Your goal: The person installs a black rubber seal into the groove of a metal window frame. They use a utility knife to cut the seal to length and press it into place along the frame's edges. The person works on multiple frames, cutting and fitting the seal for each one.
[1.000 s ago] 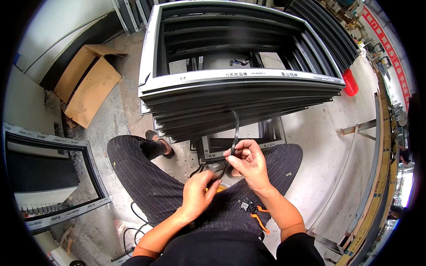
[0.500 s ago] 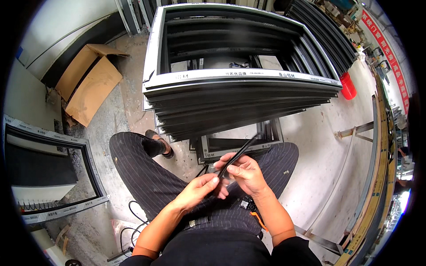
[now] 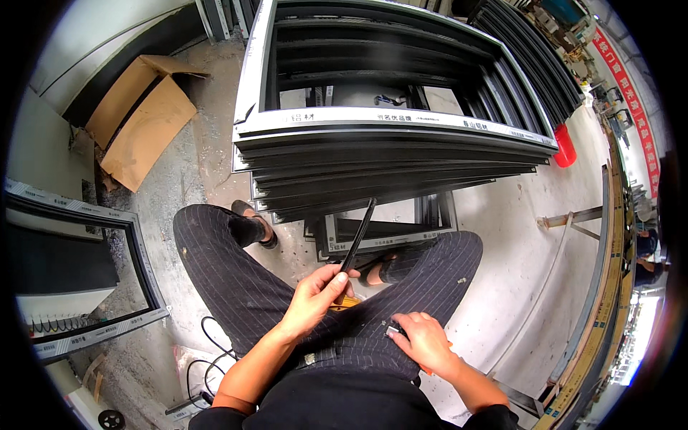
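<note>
My left hand (image 3: 319, 295) is closed round the lower end of a slim black strip (image 3: 357, 236), which points up and away over my lap. Just under those fingers shows a yellow piece (image 3: 347, 304), mostly hidden; whether the hand holds it too I cannot tell. My right hand (image 3: 424, 342) rests low on my right thigh, its thumb and fingers curled about a small dark part (image 3: 396, 327). The palm covers most of that spot. In front of my knees stands a stack of black frames (image 3: 387, 161), the top one edged with white printed film.
A cardboard box (image 3: 147, 132) lies open on the floor at the left, with another film-edged frame (image 3: 147, 272) nearer. Black cable (image 3: 208, 337) loops beside my left thigh. A red bucket (image 3: 565, 147) stands at the right, past the stack; long rails (image 3: 609, 287) run along that side.
My right hand has left the black strip and moved down onto my thigh, over the small parts there. My left hand keeps the strip, now tilted more upright. The yellow piece has come into sight.
</note>
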`<control>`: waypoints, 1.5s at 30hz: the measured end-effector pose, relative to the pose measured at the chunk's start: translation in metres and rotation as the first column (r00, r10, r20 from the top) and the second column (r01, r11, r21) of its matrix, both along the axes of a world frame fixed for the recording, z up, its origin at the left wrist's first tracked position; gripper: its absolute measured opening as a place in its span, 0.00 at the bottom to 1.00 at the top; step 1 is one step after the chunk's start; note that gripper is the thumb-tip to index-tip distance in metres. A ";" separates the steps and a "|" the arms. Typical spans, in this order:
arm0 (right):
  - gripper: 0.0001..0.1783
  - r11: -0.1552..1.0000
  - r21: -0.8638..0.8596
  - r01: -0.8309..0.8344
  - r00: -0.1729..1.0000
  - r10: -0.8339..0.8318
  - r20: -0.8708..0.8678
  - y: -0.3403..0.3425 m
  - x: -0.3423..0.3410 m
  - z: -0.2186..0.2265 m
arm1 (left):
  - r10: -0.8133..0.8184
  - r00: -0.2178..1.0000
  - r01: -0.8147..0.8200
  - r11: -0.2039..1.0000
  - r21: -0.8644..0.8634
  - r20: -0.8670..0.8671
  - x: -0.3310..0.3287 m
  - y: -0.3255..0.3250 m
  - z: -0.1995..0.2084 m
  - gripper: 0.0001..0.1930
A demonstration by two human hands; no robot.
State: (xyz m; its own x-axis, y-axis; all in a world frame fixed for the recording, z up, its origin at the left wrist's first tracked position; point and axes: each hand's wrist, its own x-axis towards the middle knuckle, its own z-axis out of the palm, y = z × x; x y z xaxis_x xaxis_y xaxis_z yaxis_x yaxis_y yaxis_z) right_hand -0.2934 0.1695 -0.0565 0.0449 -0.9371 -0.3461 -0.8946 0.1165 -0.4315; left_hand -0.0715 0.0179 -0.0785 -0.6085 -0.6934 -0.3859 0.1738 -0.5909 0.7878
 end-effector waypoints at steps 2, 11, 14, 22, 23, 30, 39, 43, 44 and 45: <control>0.21 1.000 0.007 0.020 0.999 -0.020 0.026 0.000 0.000 0.002 | 0.035 0.999 -0.034 0.999 -0.032 0.009 -0.005 0.000 0.001 0.16; 0.21 0.998 -0.048 -0.029 0.997 0.032 0.075 -0.027 0.004 -0.003 | 0.225 0.959 -0.198 0.967 0.159 -0.172 0.001 -0.004 -0.009 0.12; 0.21 0.996 -0.090 -0.030 0.993 0.040 0.110 -0.042 0.010 -0.001 | 0.197 0.939 -0.122 0.957 0.262 -0.282 0.005 -0.005 -0.011 0.15; 0.26 0.981 -0.134 -0.140 0.887 0.184 0.424 -0.070 0.035 -0.007 | 0.127 0.914 -0.015 0.959 0.281 -0.385 0.000 -0.005 -0.001 0.18; 0.27 0.981 -0.119 -0.151 0.853 0.190 0.486 -0.071 0.038 -0.008 | 0.124 0.919 -0.021 0.963 0.267 -0.374 0.000 -0.005 -0.001 0.18; 0.25 0.999 -0.051 -0.017 0.767 0.046 0.639 -0.072 0.049 -0.025 | 0.168 0.979 -0.149 0.976 0.158 -0.114 -0.003 0.000 0.003 0.11; 0.19 0.989 -0.054 0.139 0.680 -0.056 0.731 -0.074 0.053 -0.024 | 0.221 0.973 -0.216 0.974 0.073 -0.063 -0.006 0.006 0.002 0.14; 0.19 0.989 -0.025 0.143 0.685 -0.081 0.725 -0.073 0.049 -0.025 | 0.230 0.972 -0.231 0.973 -0.007 -0.035 -0.006 0.008 0.002 0.13; 0.17 0.990 -0.009 0.139 0.689 -0.090 0.719 -0.073 0.047 -0.022 | 0.234 0.972 -0.235 0.971 -0.034 -0.028 -0.006 0.008 0.002 0.13; 0.16 0.991 0.006 0.135 0.694 -0.099 0.713 -0.073 0.046 -0.019 | 0.243 0.970 -0.243 0.968 -0.055 -0.006 -0.007 0.009 0.002 0.12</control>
